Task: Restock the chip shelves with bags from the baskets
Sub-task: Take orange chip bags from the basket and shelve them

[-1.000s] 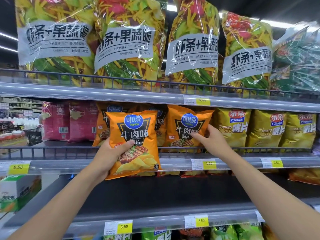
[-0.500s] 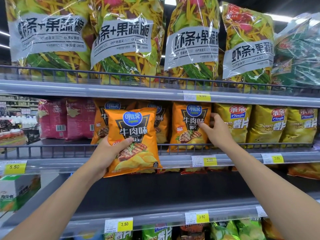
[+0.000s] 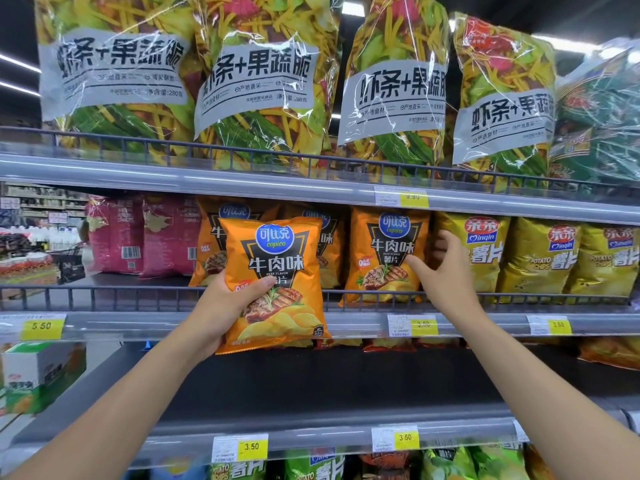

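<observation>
My left hand (image 3: pixel 228 306) grips an orange beef-flavour chip bag (image 3: pixel 277 271) by its lower left side and holds it upright in front of the middle shelf's rail (image 3: pixel 138 323). Behind it, more orange bags stand on that shelf. My right hand (image 3: pixel 446 275) is at the right edge of another orange bag (image 3: pixel 384 258) that stands upright on the shelf. Its thumb lies on the bag's front, and its spread fingers sit between this bag and the yellow bags.
Yellow potato chip bags (image 3: pixel 540 258) fill the shelf's right side and red bags (image 3: pixel 117 233) its left. Large vegetable-crisp bags (image 3: pixel 256 81) line the top shelf. The dark shelf below (image 3: pixel 346 382) holds a few bags far back. Green bags (image 3: pixel 311 465) sit lowest, and a boxed product (image 3: pixel 38 372) stands at the left.
My right hand stood its tilted orange bag upright on the shelf, then loosened, fingers spreading. My left hand raised its bag slightly toward the shelf.
</observation>
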